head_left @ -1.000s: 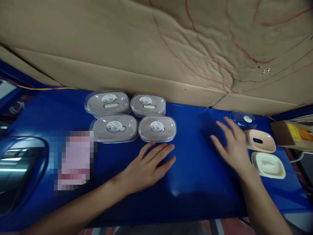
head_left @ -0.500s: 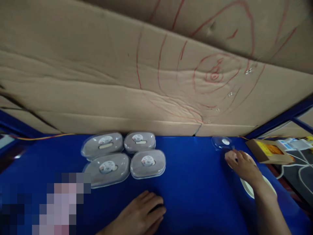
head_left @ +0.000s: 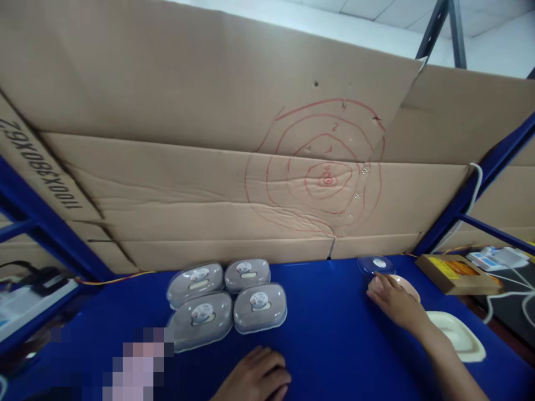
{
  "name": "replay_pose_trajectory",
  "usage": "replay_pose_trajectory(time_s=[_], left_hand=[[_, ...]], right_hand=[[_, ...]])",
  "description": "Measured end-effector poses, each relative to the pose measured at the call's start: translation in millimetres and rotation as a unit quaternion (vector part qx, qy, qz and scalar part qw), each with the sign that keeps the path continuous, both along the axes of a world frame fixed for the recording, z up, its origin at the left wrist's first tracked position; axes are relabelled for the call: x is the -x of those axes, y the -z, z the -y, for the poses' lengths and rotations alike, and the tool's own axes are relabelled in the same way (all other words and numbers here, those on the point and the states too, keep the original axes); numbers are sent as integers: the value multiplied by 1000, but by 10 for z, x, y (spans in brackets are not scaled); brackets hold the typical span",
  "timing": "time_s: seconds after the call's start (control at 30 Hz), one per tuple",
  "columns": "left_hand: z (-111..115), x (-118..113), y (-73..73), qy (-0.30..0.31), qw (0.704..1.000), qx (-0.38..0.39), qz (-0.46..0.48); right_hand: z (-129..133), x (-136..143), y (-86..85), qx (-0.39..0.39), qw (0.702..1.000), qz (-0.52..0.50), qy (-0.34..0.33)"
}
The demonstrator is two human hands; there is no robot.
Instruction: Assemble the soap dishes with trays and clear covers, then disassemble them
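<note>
My right hand [head_left: 390, 301] reaches to the right side of the blue table, palm down. Its fingers curl over the left edge of a pale pink oval dish [head_left: 408, 288]; the thumb is hidden. Just behind the dish lies a clear plastic lid [head_left: 370, 266] with a round white label. A cream oval dish [head_left: 463, 337] sits beside my right forearm. My left hand [head_left: 259, 373] rests near the front edge, loosely curled, the thumb apart from the fingers and nothing visible in it. Closest to it are several grey oval containers [head_left: 259, 317] with clear labelled lids, grouped at left centre.
A cardboard wall [head_left: 188, 178] with red drawn rings stands behind the blue table [head_left: 330, 328]. At right are an open cardboard box [head_left: 460, 273], white cables [head_left: 501, 298] and a blue frame post [head_left: 463, 200]. A pixelated patch covers the lower left.
My view has tilted up, so the table sits lower in the picture and more wall shows. My right hand stays over the pink dish, while more of the cream dish is uncovered.
</note>
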State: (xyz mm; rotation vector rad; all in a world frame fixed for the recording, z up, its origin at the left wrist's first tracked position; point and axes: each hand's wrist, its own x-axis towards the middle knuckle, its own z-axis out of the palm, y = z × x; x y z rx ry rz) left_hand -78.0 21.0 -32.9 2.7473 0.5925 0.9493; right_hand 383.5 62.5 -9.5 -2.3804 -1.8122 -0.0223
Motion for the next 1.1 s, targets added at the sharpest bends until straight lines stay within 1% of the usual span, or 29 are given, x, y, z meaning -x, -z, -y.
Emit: replay_pose_trajectory(time_s=[0.07, 0.1, 0.2, 0.27, 0.33, 0.37, 0.43, 0.5, 0.57, 0.63, 0.67, 0.7, 0.73, 0.77, 0.8, 0.83, 0.87, 0.9, 0.93, 0.97, 1.0, 1.03, 1.07, 1.1], left_hand=[[51, 1, -128, -6, 998, 45, -32], [70, 0, -184, -11, 997, 63, -51], [94, -15, -291, -21, 995, 71, -70], [99, -27, -318, -23, 995, 71, -71], [106, -34, -332, -22, 995, 72, -72], [113, -36, -338, -21, 995, 72, -72], [129, -44, -349, -19, 995, 72, -71], [148, -55, -356, -15, 995, 73, -70], [168, -71, -359, -10, 995, 73, -71], [189, -84, -363, -6, 995, 71, -70], [201, -88, -367, -7, 995, 71, -68], [213, -90, -372, -8, 995, 72, -67], [224, -90, -379, -9, 995, 73, -66], [235, -87, -387, -11, 995, 74, -66], [243, -83, -395, -13, 995, 75, -67], [249, -78, -403, -16, 995, 75, -68], [251, -72, -409, -18, 995, 74, -71], [252, -65, -414, -21, 994, 73, -75], [250, -59, -417, -24, 994, 72, -79], [246, -53, -418, -24, 994, 71, -85], [242, -48, -417, -23, 993, 70, -90], [237, -43, -414, -22, 993, 68, -94], [233, -39, -409, -21, 993, 67, -97], [229, -36, -402, -21, 993, 65, -101]], right_hand=[[29, -37, -91, -6, 1000, -5, 3], [62, -71, -140, -10, 1000, -5, 15], [264, -202, -261, -20, 996, 5, 85], [483, -275, -281, -28, 990, 19, 138], [743, -304, -228, -33, 983, 29, 181], [878, -295, -174, -25, 980, 27, 194], [1131, -223, -26, 7, 980, 7, 199], [1336, -76, 136, 34, 982, -8, 183], [1475, 135, 259, 24, 987, 6, 160], [1557, 396, 295, 8, 991, 24, 134], [1581, 539, 270, 3, 993, 24, 113], [1597, 688, 217, 1, 997, 13, 78], [1603, 836, 136, 2, 1000, -9, 27], [1599, 976, 32, 5, 998, -43, -37], [1580, 1102, -86, 11, 990, -83, -110], [1543, 1203, -211, 21, 976, -120, -180], [1484, 1270, -331, 26, 961, -145, -235], [1399, 1296, -439, 22, 949, -155, -273], [1289, 1276, -527, 11, 943, -153, -294], [1155, 1208, -592, -5, 944, -139, -299], [1005, 1095, -632, -18, 950, -118, -290], [847, 946, -649, -27, 959, -93, -265], [692, 773, -646, -32, 973, -55, -222], [552, 589, -629, -21, 987, -9, -157]])
